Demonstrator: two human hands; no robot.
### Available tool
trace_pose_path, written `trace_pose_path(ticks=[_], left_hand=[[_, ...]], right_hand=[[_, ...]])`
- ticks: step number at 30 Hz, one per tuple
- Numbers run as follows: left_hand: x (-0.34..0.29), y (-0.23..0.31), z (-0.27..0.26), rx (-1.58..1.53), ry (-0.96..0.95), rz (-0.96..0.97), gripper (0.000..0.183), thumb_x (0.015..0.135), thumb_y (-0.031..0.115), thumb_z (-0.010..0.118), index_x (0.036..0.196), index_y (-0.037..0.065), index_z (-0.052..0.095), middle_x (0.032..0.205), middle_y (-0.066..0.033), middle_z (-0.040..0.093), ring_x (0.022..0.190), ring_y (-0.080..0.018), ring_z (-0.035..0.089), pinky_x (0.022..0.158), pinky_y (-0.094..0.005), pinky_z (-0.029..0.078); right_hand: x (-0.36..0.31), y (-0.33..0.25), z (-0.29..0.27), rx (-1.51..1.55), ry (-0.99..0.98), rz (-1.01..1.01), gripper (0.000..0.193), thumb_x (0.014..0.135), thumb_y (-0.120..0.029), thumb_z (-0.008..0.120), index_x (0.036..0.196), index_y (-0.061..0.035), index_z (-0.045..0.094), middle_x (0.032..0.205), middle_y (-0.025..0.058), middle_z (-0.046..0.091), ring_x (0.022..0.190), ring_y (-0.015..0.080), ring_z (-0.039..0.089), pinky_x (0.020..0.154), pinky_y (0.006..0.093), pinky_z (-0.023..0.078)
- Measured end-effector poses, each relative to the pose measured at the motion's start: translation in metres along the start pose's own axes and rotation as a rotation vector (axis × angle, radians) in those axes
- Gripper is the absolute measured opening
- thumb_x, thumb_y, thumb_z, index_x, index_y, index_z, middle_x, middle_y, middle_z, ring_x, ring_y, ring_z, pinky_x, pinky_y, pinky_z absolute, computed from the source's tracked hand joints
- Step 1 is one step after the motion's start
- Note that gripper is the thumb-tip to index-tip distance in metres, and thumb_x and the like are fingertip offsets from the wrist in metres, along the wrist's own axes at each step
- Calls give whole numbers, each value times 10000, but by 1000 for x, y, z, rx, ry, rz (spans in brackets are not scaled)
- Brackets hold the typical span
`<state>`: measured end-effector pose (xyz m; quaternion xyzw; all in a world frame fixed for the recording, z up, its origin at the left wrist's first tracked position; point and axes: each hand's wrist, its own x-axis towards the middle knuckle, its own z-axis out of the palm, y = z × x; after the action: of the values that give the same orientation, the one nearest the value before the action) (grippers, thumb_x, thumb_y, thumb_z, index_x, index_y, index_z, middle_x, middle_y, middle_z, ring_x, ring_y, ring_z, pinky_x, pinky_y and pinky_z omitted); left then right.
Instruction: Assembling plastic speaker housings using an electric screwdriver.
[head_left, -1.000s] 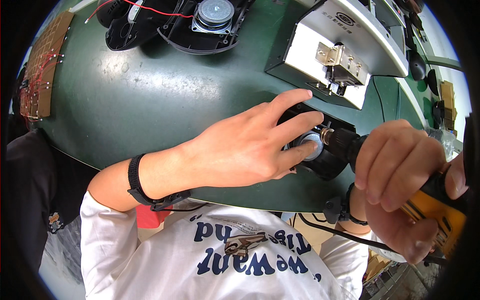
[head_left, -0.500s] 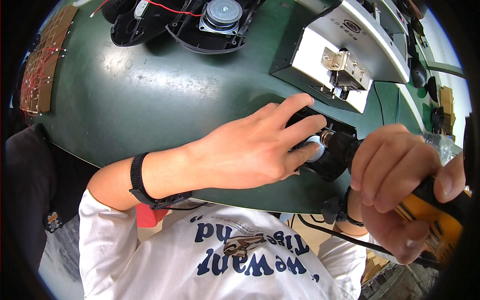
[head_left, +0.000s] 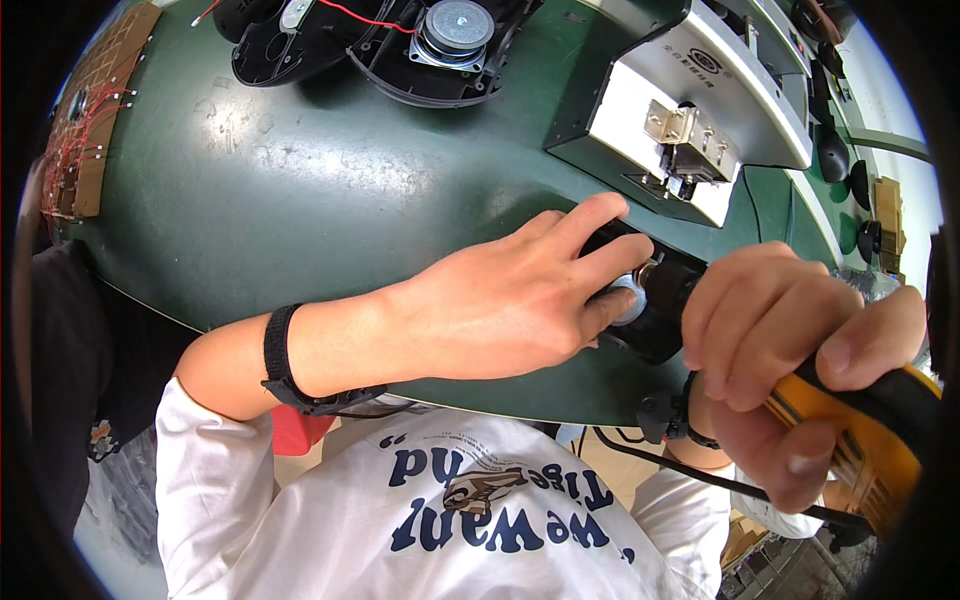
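Observation:
My right hand (head_left: pixel 765 330) is wrapped around a yellow and black power screwdriver (head_left: pixel 865 440). The tool's black nose points left, down into a black plastic speaker housing (head_left: pixel 655 338) on the bench. A round silver speaker (head_left: pixel 627 300) sits in that housing, partly covered by fingers. Over the housing's left side lies my left hand (head_left: pixel 540 290), its fingers bent and gripping it, the thumb close to the speaker. The screwdriver's tip and any screw under it are hidden.
A silver and black machine (head_left: pixel 660 130) with a metal bracket stands just beyond my hands. More black housings, one with a speaker (head_left: pixel 458 30) and a red wire, lie at the far side of the green bench (head_left: pixel 300 200). Cardboard with red wires (head_left: pixel 90 150) is at the left.
My right hand and the power screwdriver have shifted left and slightly up, and the nose sits closer over the housing. My left hand has stayed almost in place on the housing.

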<state>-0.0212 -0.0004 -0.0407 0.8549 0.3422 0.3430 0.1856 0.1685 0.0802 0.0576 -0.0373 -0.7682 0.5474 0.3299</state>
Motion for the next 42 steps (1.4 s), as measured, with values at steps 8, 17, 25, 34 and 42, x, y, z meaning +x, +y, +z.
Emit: trace_pose_path(ticks=[8,17,25,34,42], left_hand=[[-1,1,-2,-12,-38,-16,428,740,163,843,1130,19,742,1353,-142,529,1280,-431,496,946,-435,581],[3,1,-7,-127,-60,-22,390,740,184,854,1088,43,747,1363,-151,521,1302,-409,485,977,-455,557],[-1,-3,-11,28,-53,-11,463,652,210,882,1070,115,708,1289,-106,555,1231,-362,529,940,-466,522],[0,-9,-11,31,-7,19,534,604,217,911,1091,143,706,1243,-116,562,1231,-360,529,968,-509,460],[-1,-9,-10,0,-31,-9,546,625,201,913,1126,139,706,1210,-147,566,1251,-389,534,980,-506,495]], right_hand=[[-4,3,12,-35,123,17,373,977,-307,691,1138,-153,391,713,-4,573,479,116,554,487,268,488],[-6,-1,2,103,156,-57,460,961,-344,693,1269,-131,425,713,-23,585,489,103,546,463,272,480],[-2,-57,-23,-41,326,-165,366,940,-442,608,1133,-131,607,749,-17,520,601,79,504,603,228,434],[26,-11,-42,53,180,-157,419,1054,-320,434,1359,-64,564,794,37,503,654,148,449,648,339,404],[27,-5,-41,111,207,-124,423,1067,-315,429,1371,-53,563,773,43,498,638,153,436,642,350,408]])
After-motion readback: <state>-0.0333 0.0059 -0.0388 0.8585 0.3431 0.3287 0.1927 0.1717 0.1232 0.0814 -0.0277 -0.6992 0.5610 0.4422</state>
